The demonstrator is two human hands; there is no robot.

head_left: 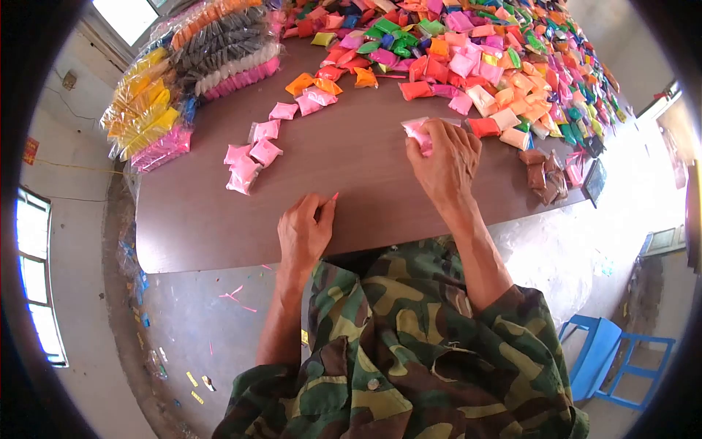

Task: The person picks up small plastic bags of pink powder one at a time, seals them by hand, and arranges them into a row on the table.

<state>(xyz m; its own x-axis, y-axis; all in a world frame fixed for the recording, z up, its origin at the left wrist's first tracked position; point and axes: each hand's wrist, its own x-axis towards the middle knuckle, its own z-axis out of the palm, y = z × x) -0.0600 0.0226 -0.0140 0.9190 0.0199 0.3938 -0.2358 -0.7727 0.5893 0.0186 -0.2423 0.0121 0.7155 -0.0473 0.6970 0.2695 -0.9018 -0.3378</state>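
Observation:
My right hand [447,162] is over the tabletop with its fingers closed on a pink packet [417,132] in clear plastic, partly hidden by the fingers. Close to the table's front edge, my left hand [301,228] is curled, and a small pink strip [336,196] pokes out at the thumb tip. Ahead of the left hand, several light-pink packets [243,175] lie in a loose line running up toward some orange packets [300,85]. A red packet [483,127] lies just right of my right hand.
A large heap of mixed-colour packets [468,62] covers the back and right of the brown table [212,227]. Bagged stacks [150,110] stand at the back left. Brown packets [545,175] lie near the right edge. A blue stool [596,358] stands on the littered floor [197,314].

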